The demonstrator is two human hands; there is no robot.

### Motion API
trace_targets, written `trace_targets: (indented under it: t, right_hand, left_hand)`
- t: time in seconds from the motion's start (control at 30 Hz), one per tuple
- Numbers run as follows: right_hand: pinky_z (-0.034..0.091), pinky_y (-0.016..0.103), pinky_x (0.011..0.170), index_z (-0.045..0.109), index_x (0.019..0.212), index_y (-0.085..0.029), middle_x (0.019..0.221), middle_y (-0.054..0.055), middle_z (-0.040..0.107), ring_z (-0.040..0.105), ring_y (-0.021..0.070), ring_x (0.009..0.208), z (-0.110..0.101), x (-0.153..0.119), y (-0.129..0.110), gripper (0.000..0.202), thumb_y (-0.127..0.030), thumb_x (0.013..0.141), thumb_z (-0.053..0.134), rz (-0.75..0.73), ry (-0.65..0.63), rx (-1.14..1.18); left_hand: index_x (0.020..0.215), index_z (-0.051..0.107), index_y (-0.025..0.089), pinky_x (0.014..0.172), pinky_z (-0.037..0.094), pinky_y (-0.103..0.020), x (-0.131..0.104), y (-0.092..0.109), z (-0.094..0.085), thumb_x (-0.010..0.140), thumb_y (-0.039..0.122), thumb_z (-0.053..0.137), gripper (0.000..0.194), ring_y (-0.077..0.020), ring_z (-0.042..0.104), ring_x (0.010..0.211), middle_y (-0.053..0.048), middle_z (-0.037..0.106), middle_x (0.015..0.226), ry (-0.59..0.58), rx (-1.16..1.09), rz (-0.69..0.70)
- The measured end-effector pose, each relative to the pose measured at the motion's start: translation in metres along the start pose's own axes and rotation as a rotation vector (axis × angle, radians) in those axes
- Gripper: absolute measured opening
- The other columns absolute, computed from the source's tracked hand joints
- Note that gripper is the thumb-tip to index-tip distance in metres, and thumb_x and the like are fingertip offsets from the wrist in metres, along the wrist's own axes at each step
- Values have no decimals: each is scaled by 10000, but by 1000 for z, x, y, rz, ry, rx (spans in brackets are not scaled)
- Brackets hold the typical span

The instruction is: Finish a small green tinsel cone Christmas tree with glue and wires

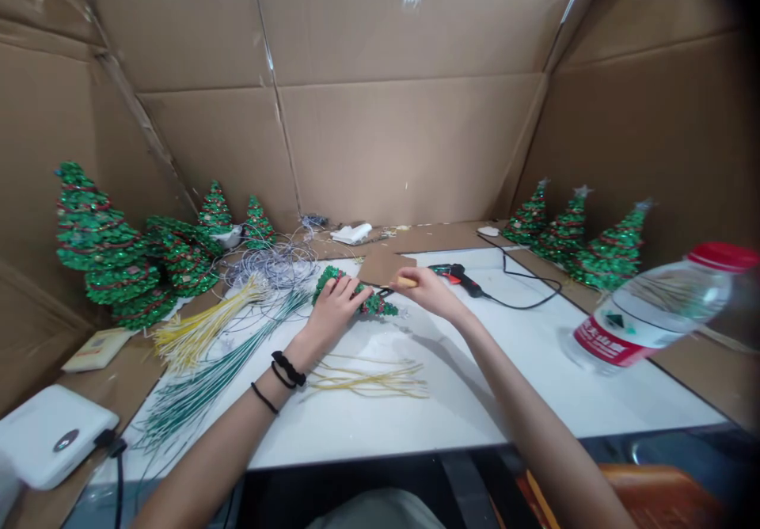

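Note:
A small green tinsel Christmas tree [380,305] lies on its side on the white board, its tip towards the right. My left hand [337,306] rests over its wider part, fingers closed around it. Pinched in my right hand [432,291] is a tool with a yellow-orange handle [406,282]; its thin dark shaft reaches left to the tree beside my left fingers. I cannot make out the tool's exact kind. Just right of that hand lies a black and orange glue gun [466,282]. Several yellow wire stems [374,380] are spread nearer to me.
Bundles of yellow stems [205,325] and green stems [207,390] lie left, by tangled grey wire [273,264]. Finished trees stand left [98,236] and right [614,248]. A red-capped plastic bottle [659,315] stands right; a white device [53,434] sits front left. Cardboard walls [409,149] enclose the table.

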State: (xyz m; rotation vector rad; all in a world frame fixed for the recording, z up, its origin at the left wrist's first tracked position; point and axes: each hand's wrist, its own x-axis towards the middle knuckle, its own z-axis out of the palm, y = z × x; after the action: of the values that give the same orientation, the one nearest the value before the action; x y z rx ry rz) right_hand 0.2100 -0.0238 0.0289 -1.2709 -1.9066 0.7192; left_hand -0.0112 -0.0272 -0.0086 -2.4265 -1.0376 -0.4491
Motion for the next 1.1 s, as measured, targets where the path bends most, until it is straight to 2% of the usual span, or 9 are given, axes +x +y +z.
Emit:
trace_targets:
  t: [0.07,0.17,0.33,0.53,0.7,0.8,0.9,1.0,1.1]
  right_hand:
    - [297,224,548,582,667,-151,596,-12,518,421,114,587,8,-1,0,204,-341,717,528,-1,-121,-78]
    - [269,223,544,544,622,-154,570,-25,484,409,106,587,18,-1,5,159,-286,708,523,28,-160,-153]
    - [249,225,521,531,602,-152,538,-36,437,372,100,563,27,5,14,175,-294,703,516,130,-123,-160]
    - [260,213,508,574,633,-138,550,-31,469,381,97,557,27,5,13,191,-302,702,505,168,-92,-170]
    - [268,210,508,620,648,-133,564,-14,522,415,101,555,23,3,12,154,-248,677,522,169,-76,-232]
    - [274,213,526,649,671,-139,590,1,564,440,110,575,22,3,13,138,-230,670,545,176,-54,-285]
    - [271,217,531,664,675,-149,615,8,591,442,113,586,22,3,13,130,-225,675,558,180,-36,-329]
    - [259,222,523,668,672,-155,610,8,594,436,113,575,22,4,13,129,-225,682,560,195,-24,-360]
    - [247,229,514,668,671,-156,607,11,593,434,114,567,22,4,13,134,-230,689,557,211,-5,-385]
  left_hand:
    - [1267,548,246,982,329,-387,0,2,2,871,148,494,411,-257,486,1183,-97,586,1243,-14,10,17]
    - [1303,519,215,1008,329,-384,1,5,4,882,113,435,441,-252,462,1240,-91,560,1314,-27,25,21]
    - [1320,508,167,1034,343,-390,1,6,10,877,75,404,464,-251,453,1280,-94,523,1377,-33,21,0]
    - [1339,487,162,1045,353,-409,0,9,11,875,109,445,469,-273,409,1324,-124,438,1443,-9,-24,-41]
    - [1232,559,131,1050,352,-407,1,18,9,874,131,471,369,-275,415,1312,-128,504,1386,35,-63,-66]
    - [1248,543,146,1043,351,-418,2,23,5,841,161,544,408,-283,414,1303,-124,537,1344,24,-83,-84]
    - [1268,536,173,1079,294,-458,2,24,1,813,212,603,462,-292,393,1312,-114,539,1339,21,-93,-103]
    - [1254,558,204,1097,236,-518,1,23,0,819,279,611,445,-315,387,1307,-104,542,1338,38,-99,-129]
    - [1250,564,211,1089,238,-530,0,22,-1,837,284,583,420,-315,408,1281,-101,551,1324,49,-105,-133]
